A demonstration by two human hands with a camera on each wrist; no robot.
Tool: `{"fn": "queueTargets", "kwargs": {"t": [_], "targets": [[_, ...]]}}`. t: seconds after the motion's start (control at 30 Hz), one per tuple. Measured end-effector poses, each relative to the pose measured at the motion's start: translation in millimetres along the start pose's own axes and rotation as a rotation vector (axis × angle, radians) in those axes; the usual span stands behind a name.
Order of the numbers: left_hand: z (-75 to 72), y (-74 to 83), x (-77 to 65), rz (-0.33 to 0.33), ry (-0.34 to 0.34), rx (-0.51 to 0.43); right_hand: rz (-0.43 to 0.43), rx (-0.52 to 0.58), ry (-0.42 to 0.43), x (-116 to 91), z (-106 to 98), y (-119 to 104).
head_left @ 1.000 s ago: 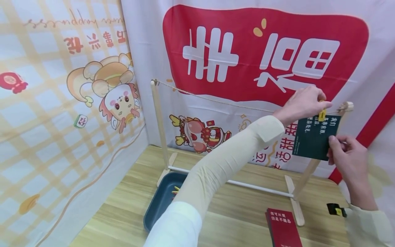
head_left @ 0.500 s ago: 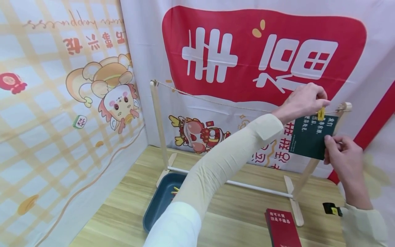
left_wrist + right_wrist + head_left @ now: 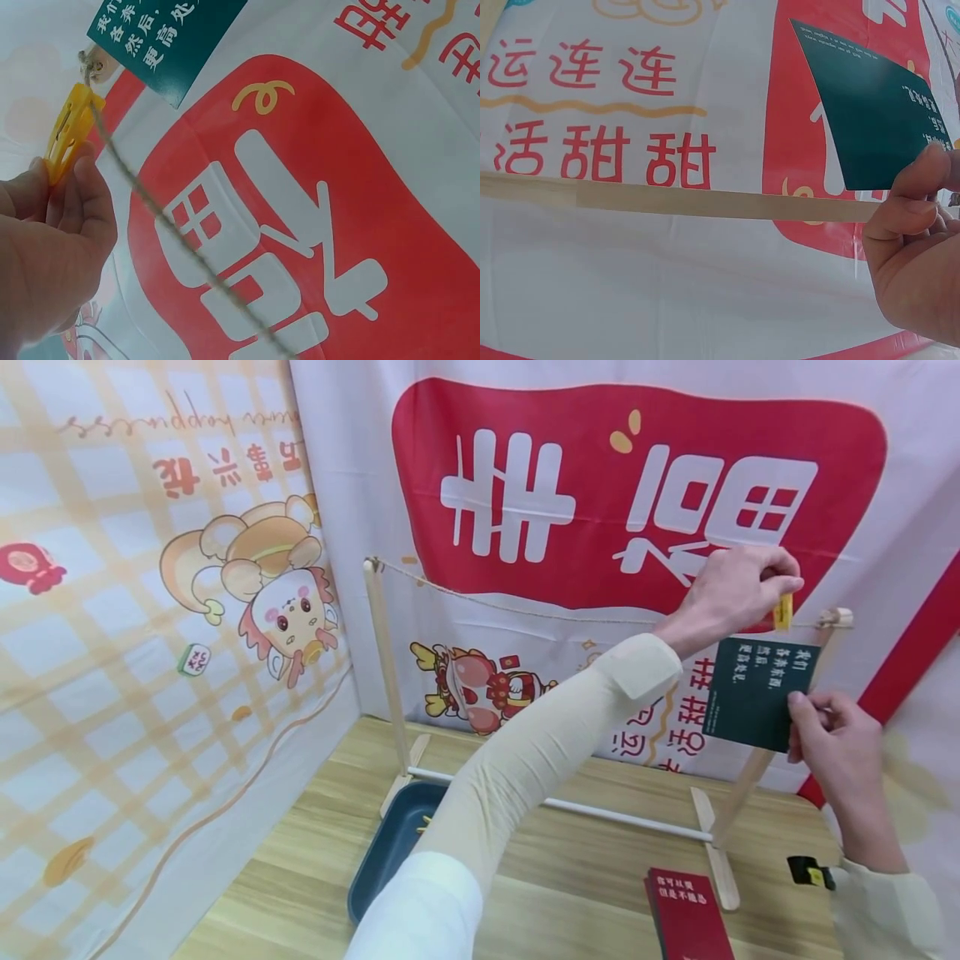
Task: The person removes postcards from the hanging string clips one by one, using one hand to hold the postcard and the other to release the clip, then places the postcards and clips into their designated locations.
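Observation:
My left hand (image 3: 738,589) pinches a yellow clothespin (image 3: 73,131) between thumb and fingers. In the left wrist view the clothespin's tip is right at the twine (image 3: 161,217), near its knotted end. A dark green card (image 3: 761,693) with white printed characters is held at its right edge by my right hand (image 3: 843,743), thumb on the front. In the head view the card's upper edge sits just below the clothespin and the line. The right wrist view shows the card (image 3: 877,112) tilted, its corner in the right fingers.
The twine runs between two wooden posts (image 3: 387,668) joined by a white bar (image 3: 630,814) low down. A red card stack (image 3: 690,914) lies at the front right. A blue tray (image 3: 375,860) holding small coloured pieces is partly hidden behind the left sleeve (image 3: 517,777).
The left hand and clothespin have risen slightly, from overlapping the card's top to just above it. The card and right hand have shifted a little left in the view.

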State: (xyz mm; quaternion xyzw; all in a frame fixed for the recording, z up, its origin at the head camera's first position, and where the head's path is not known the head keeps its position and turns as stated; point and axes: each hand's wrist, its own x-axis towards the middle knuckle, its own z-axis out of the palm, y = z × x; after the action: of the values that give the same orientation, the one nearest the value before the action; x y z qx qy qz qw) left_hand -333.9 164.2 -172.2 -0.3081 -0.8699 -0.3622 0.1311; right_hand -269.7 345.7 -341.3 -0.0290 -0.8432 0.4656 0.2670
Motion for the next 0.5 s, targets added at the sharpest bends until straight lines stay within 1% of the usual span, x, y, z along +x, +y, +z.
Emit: {"fn": "queueTargets", "kwargs": {"t": [0.13,0.23,0.33,0.5], "targets": [[-3.3,-1.5,0.6,0.01,0.042,-0.02,0.005,-0.005,-0.003,-1,0,2],[-6.4,-1.7,1.1,0.011,0.056,-0.013,-0.004,-0.006,-0.006,-1,-1,2],[-9.3,-0.8,-0.1,0.001,0.043,-0.013,-0.009,-0.005,-0.014,-1,-1,2],[-13.8,0.0,-7.6,-0.015,0.0,-0.083,-0.016,-0.019,-0.037,-3,-1,3]]}}
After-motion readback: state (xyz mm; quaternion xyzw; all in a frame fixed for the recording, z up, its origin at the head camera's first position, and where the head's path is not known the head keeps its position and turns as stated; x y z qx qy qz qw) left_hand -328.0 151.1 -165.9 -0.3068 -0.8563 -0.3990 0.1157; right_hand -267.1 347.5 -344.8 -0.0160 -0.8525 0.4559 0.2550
